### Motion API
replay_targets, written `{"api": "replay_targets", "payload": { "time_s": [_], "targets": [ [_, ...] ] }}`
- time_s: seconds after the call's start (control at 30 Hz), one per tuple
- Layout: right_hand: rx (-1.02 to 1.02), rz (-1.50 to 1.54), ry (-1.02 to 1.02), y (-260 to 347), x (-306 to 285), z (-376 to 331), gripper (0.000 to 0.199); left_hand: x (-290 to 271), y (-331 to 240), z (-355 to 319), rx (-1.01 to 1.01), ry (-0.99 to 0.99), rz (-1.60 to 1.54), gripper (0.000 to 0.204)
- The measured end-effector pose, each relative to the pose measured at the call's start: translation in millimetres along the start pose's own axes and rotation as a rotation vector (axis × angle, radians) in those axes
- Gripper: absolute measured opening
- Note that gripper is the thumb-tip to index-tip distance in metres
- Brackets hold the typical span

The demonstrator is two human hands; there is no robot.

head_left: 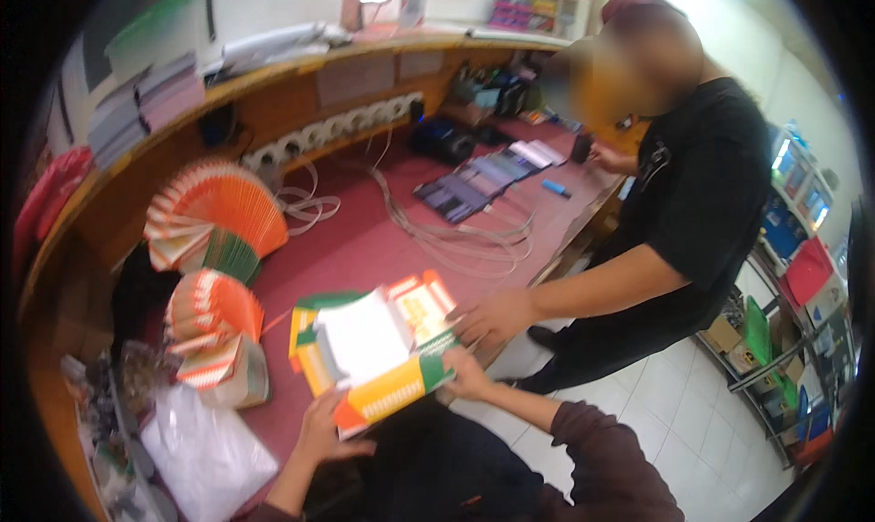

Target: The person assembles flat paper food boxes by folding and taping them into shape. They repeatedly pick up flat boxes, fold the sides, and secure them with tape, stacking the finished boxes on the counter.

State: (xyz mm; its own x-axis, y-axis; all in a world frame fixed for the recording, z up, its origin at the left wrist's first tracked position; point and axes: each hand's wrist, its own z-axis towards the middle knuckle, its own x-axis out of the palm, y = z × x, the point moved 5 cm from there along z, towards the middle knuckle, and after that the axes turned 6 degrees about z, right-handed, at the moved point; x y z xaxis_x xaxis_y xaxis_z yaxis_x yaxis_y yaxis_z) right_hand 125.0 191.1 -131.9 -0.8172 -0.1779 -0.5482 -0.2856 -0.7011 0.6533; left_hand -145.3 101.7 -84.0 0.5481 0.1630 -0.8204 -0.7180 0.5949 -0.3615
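A partly folded cardboard box [392,396] in orange, yellow and green, white inside, lies opened up at the table's near edge. My left hand [328,431] grips its lower left corner, the thumb pointing to the right. At the box's right end my right hand [467,374] holds the green side panel. Just beyond my right hand, a co-worker's hand [497,317] reaches in from the right and comes close to the box's right flap. A white inner surface [365,335] of the box faces up between my hands.
Fanned stacks of orange cartons [219,207] stand left on the red table [346,239], near a clear plastic bag [205,449]. Loose white cables [456,244], a row of phones [488,180] and a blue marker [556,188] lie farther back. A co-worker in black [706,175] stands right.
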Motion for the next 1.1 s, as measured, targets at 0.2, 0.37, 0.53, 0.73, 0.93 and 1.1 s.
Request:
{"api": "replay_targets", "payload": {
  "time_s": [0.2, 0.37, 0.53, 0.73, 0.93, 1.1],
  "targets": [
    [0.207, -0.007, -0.02, 17, -1, 28, 0.03, 4, 26, 23, -0.417, -0.32, -0.032, 0.033],
    [0.496, -0.057, 0.002, 14, -7, 44, 0.047, 12, 43, 40, -0.785, -0.246, -0.259, 0.039],
    [0.586, -0.309, 0.189, 2, 9, 49, 0.057, 18, 50, 42, -0.926, 0.021, 0.09, 0.054],
    [0.535, -0.124, -0.005, 30, 3, 38, 0.044, 13, 29, 27, -0.934, -0.228, 0.036, 0.053],
    [0.094, -0.118, -0.117, 81, 14, 30, 0.037, -8, 15, -21, -0.793, -0.536, -0.21, 0.04],
    [0.133, -0.005, -0.018, 82, 42, 8, 0.031, 6, 16, -76, -0.896, -0.581, -0.189, 0.036]
  ]
}}
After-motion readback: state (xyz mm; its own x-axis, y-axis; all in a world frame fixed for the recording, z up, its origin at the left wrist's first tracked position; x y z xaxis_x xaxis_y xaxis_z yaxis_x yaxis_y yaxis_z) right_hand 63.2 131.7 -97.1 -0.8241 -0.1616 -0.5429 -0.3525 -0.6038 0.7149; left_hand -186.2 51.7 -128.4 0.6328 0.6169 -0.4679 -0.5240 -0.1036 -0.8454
